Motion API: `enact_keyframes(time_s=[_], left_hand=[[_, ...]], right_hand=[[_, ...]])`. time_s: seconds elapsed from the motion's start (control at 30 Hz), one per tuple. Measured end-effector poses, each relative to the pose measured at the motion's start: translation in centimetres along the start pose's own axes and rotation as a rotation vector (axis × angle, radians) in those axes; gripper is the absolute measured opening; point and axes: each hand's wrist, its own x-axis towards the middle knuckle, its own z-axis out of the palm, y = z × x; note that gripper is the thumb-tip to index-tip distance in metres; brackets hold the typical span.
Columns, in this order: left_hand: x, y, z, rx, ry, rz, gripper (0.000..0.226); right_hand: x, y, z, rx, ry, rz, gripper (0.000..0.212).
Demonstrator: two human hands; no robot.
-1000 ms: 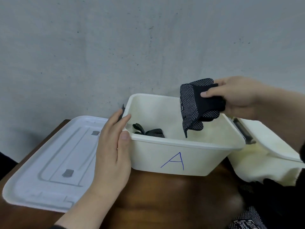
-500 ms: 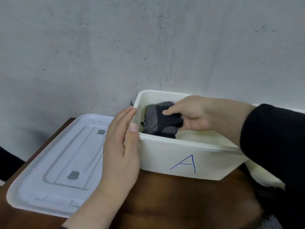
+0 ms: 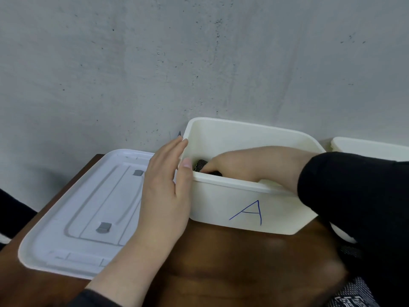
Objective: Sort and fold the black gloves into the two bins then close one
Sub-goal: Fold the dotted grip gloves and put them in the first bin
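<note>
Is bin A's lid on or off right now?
Off. The lid lies flat on the table left of bin A, whose top is open.

Grey concrete wall behind, surface speckled with dark pits and faint vertical streaks. Dark brown wooden bench abuts wall, top glossy. Lighting even, soft.

My right hand: a second ago it held the folded glove above the bin marked A; now it has gone down inside, at the 9 o'clock end.
Glove: it has sunk below the rim, only a dotted scrap showing past my fingers.
My sleeve: now across the bin's 3 o'clock end.
</note>
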Motion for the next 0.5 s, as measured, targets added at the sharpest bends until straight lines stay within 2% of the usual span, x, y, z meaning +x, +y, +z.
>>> enact_keyframes(time_s=[0.1, 0.2, 0.37, 0.5], left_hand=[[0.1, 0.0, 0.0, 0.041, -0.007, 0.013, 0.060], [0.1, 0.4, -0.1, 0.081, -0.015, 0.018, 0.064], [0.4, 1.8, -0.6, 0.120, -0.023, -0.003, 0.052], [-1.5, 4.4, -0.2, 0.154, 0.095, 0.288, 0.034]], right_hand=[[-0.4, -0.4, -0.2, 0.001, -0.008, 0.011, 0.037], [-1.8, -0.9, -1.4, 0.015, 0.112, 0.062, 0.035], [-7.4, -1.9, -2.9, 0.127, 0.517, 0.194, 0.031], [-14.9, -3.5, -1.2, 0.276, 0.977, 0.198, 0.023]])
